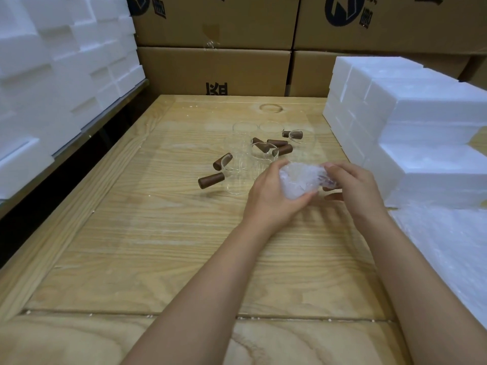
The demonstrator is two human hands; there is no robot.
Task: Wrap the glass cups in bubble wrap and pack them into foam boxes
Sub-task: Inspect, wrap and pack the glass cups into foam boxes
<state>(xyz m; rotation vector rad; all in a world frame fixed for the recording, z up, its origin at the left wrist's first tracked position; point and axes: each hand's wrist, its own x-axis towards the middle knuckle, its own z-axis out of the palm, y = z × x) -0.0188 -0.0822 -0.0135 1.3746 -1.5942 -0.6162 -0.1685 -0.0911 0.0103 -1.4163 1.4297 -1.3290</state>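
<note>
A bundle of bubble wrap is held above the wooden table, and I cannot tell whether a cup is inside it. My left hand grips the bundle from the left and below. From the right, my right hand pinches the bundle's edge with thumb and fingers. Several clear glass cups with brown wooden handles stand bare on the table just behind and left of my hands. White foam boxes are stacked at the right.
More foam boxes are piled on a shelf at the left. Cardboard cartons form a wall behind the table. A sheet of white wrap lies at the right, below the foam stack.
</note>
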